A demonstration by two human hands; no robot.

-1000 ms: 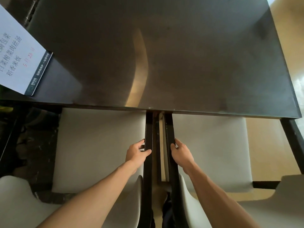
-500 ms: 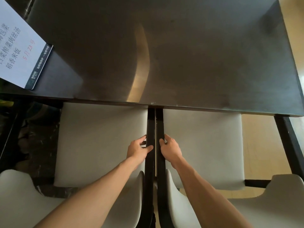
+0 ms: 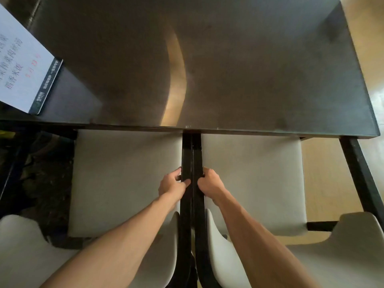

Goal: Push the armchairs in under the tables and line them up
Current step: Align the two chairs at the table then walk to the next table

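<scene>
Two cream-cushioned armchairs stand side by side with their fronts under a dark table [image 3: 207,59]. The left armchair [image 3: 124,179] and the right armchair [image 3: 253,179] have black armrests that touch along the middle. My left hand [image 3: 171,183] grips the left chair's inner black armrest [image 3: 186,154]. My right hand [image 3: 211,183] grips the right chair's inner black armrest [image 3: 197,154]. The curved cream backrests sit at the bottom, on either side of my forearms.
A white menu card [image 3: 22,67] with a dark border lies on the table's left end. The right chair's outer black armrest [image 3: 361,179] runs down the right side. Light wood floor [image 3: 328,179] shows at right, dark patterned floor [image 3: 41,179] at left.
The right armchair has slid left, closing the gap between the two inner armrests until they touch. Both hands have kept their grip, the right hand moving left with its armrest.
</scene>
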